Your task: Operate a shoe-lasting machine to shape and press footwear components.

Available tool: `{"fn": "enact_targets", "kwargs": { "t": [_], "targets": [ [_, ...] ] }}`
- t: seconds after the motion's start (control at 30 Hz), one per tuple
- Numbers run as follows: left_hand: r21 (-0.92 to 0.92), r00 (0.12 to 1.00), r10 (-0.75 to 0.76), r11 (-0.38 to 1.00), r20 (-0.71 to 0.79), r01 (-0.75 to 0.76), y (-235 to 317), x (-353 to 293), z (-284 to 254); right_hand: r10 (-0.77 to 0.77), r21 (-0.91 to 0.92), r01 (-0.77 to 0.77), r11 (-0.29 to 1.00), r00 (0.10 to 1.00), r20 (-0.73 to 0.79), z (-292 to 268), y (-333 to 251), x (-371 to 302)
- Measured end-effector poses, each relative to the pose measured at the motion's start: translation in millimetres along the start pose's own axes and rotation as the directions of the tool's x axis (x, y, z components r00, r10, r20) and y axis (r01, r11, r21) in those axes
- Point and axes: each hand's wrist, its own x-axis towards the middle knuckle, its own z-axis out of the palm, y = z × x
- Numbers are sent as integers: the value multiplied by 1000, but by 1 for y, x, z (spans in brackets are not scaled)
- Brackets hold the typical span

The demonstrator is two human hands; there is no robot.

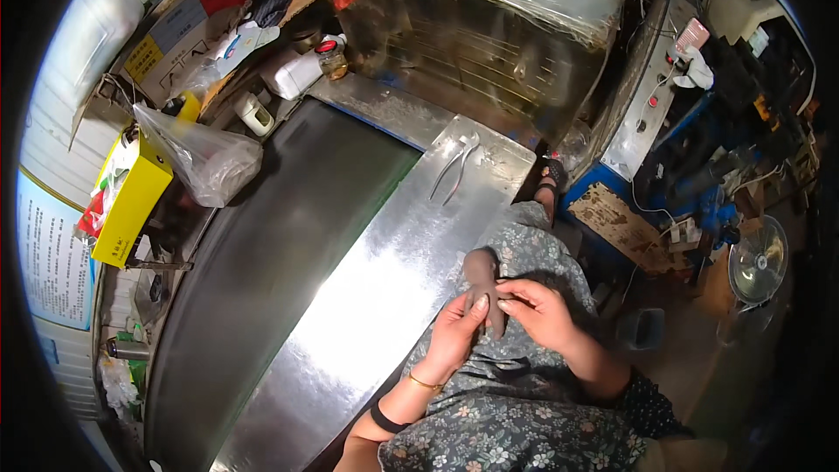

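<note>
Over my lap, both hands hold a brownish-grey moulded piece [480, 267]. It has a rounded upper end and narrower, limb-like parts below; its exact kind I cannot make out. My left hand [454, 329] grips its lower left side, thumb pressed on the front. From the other side, my right hand [537, 308] pinches it between thumb and fingers. Pliers [458, 168] with spread handles lie on the far end of the shiny metal tabletop [411, 245], out of reach of both hands' present grip.
Left of the metal top runs a dark conveyor belt [297, 201]. Beyond it stand a yellow box [135, 201], a clear plastic bag [210, 157] and a red-lidded jar [331, 61]. At right are a control panel [642, 105] and a fan [758, 260].
</note>
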Motion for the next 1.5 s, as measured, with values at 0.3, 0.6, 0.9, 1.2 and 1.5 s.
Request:
{"fn": "enact_targets", "kwargs": {
  "t": [0.3,0.6,0.9,1.2,1.5],
  "targets": [
    [232,990,-51,969,-132,81,4,1,7,67,-55,-65,996,997,40,-40,12,-2],
    [344,934,50,936,-355,81,19,-22,-20,127,232,-129,964,992,21,-65,27,3],
    [351,815,169,935,-554,44,47,-109,-8,186,-35,-201,979,810,556,-15,-34,35],
    [441,679,266,893,-684,94,-31,-103,-22,288,-383,7,924,647,706,71,-10,133],
    [228,748,220,969,-626,-94,-30,-94,-82,119,-189,-21,982,844,523,72,33,155]
  ]
}}
